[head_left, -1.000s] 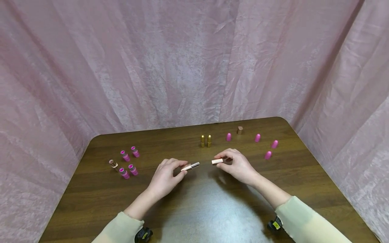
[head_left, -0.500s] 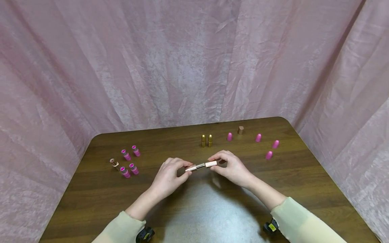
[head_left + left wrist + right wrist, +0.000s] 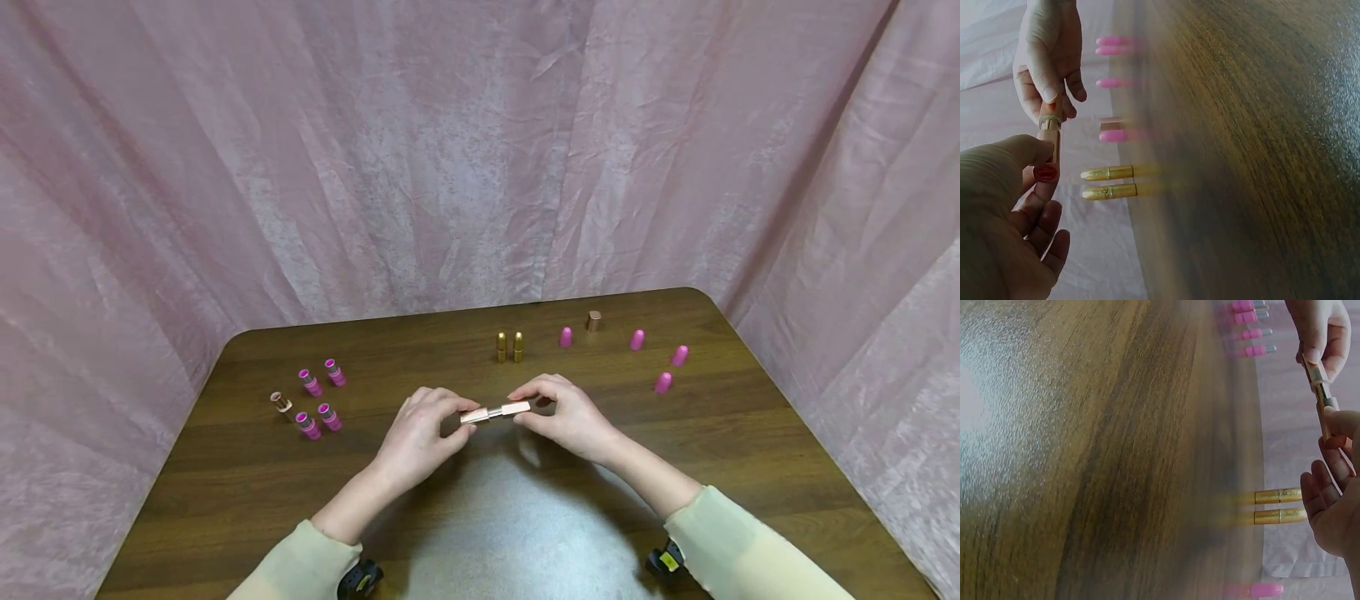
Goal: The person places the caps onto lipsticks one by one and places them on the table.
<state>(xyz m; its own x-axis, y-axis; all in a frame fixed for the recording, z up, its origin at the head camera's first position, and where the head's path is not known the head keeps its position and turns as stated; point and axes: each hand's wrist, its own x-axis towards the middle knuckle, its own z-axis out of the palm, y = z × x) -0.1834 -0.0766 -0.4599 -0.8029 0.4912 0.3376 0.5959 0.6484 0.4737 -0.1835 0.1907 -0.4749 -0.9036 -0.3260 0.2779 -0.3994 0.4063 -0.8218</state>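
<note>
My left hand (image 3: 422, 432) pinches a rose-gold lipstick base (image 3: 474, 416) between thumb and fingers above the middle of the table. Its bottom carries a red label (image 3: 1046, 172), visible in the left wrist view. My right hand (image 3: 566, 417) pinches the matching rose-gold lipstick cap (image 3: 517, 408). The two parts lie in one line, the cap over the tip of the base's silvery inner tube (image 3: 495, 412). A short stretch of that tube shows between them. Behind the hands stand two gold lipsticks (image 3: 502, 347), capped and side by side.
Several pink lipstick bases (image 3: 308, 426) and one rose-gold base (image 3: 281, 403) stand uncapped on the left of the wooden table (image 3: 225, 500). Several pink caps (image 3: 637, 340) and a rose-gold cap (image 3: 594, 322) stand at the back right. A pink curtain (image 3: 450, 167) hangs behind.
My right hand has moved left and my left hand slightly right. The cap, apart from the base a second ago, now covers the end of its inner tube.
</note>
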